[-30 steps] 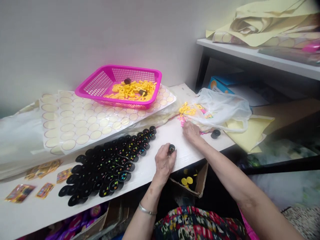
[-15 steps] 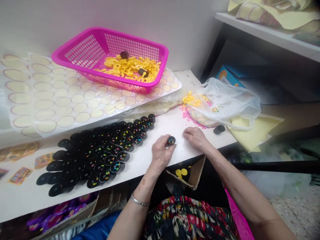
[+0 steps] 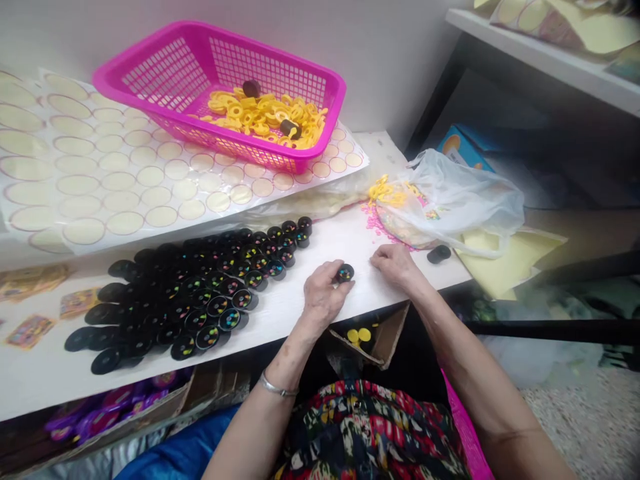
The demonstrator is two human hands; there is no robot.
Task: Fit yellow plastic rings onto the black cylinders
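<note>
Fingers of my left hand wrap round a small black cup with colourful bits inside, held upright over the front of the table. My right hand rests just to the right of it, fingertips pinched together; whatever is between them is too small or hidden to see. Left of my hands, rows of black cups stand packed together, many with the same coloured bits. Beyond my right hand, small pink pieces lie scattered beside a plastic bag. A lone black cup lies near the bag.
A pink basket of yellow ring pieces sits at the back on sticker sheets. Below the table edge is a cardboard box with yellow discs. Printed cards lie at far left; a shelf juts out upper right.
The view has shifted a little, so the basket and sheets appear higher. My left hand still holds the cup, and my right hand stays pinched beside it.
</note>
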